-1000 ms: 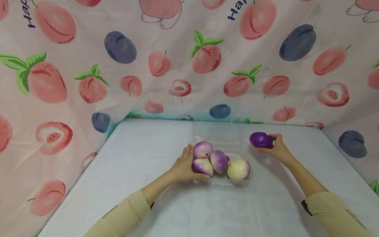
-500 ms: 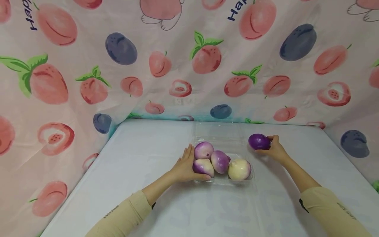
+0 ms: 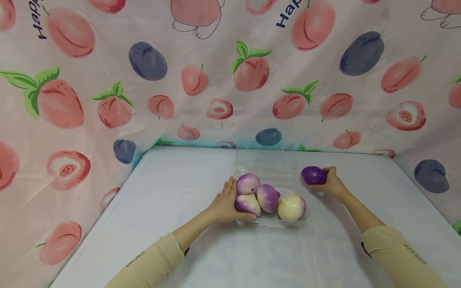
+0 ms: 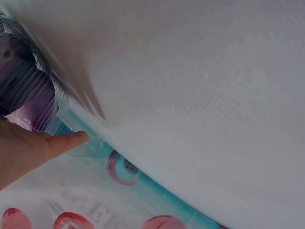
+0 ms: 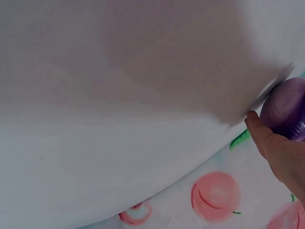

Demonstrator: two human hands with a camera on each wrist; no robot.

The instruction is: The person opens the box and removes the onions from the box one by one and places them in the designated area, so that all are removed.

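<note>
One purple bulb (image 3: 312, 175) in right hand (image 3: 333, 184), “Hap” (image 3: 288, 14) on cloth (image 3: 216, 52)

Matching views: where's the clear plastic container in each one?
Head: clear plastic container right of centre, mostly in the lower half, with the left hand at its left side.
Left wrist: at the left edge, mostly in the upper half, cut off by the frame.
Right wrist: not in it.
Shared landmark: the line where the white tabletop meets the fruit-print cloth.

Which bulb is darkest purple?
The bulb held by the right hand, outside the clear plastic container; the four bulbs inside are all paler.
</note>
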